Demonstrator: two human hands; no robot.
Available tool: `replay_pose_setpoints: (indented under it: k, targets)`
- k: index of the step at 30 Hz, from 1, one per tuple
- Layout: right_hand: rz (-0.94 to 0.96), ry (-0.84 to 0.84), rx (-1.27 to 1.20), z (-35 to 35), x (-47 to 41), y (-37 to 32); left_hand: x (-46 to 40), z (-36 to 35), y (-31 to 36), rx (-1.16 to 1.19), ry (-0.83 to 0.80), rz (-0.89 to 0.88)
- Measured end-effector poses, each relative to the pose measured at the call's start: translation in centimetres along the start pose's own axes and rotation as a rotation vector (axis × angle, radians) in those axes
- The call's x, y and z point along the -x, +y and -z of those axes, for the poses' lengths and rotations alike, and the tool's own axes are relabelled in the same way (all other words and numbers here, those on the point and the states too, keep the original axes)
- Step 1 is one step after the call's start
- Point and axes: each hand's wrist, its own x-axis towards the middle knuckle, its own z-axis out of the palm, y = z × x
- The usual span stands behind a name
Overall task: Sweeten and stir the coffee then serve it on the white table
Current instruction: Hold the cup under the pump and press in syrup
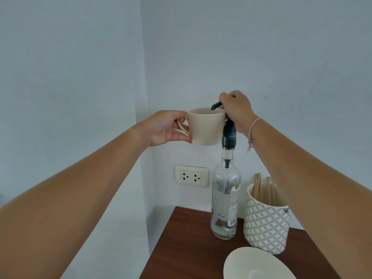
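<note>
My left hand holds a cream coffee cup by its handle, raised in the air. The cup's rim sits just under the dark spout of a pump. That pump tops a tall clear syrup bottle standing on the brown wooden table. My right hand is closed over the pump head from above. The inside of the cup is hidden from here. A white saucer lies on the table near the bottom edge of the view.
A patterned white and grey holder with wooden stir sticks stands right of the bottle. A wall socket is on the wall behind. White walls meet in a corner to the left of the table.
</note>
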Motion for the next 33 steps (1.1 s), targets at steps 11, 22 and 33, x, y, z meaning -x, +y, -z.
replay_pose_setpoints:
  k: [11, 22, 33]
  targets:
    - [-0.015, -0.007, 0.007, 0.1, 0.5, 0.0, 0.6, -0.2, -0.5, 0.012, -0.001, 0.013]
    - [-0.092, -0.109, -0.053, 0.8, -0.1, -1.0, 1.5, -0.8, 0.5, 0.035, 0.008, -0.012]
    - [-0.114, -0.116, -0.08, 3.0, 1.1, -1.8, 2.4, -1.2, 0.7, 0.034, -0.008, -0.02]
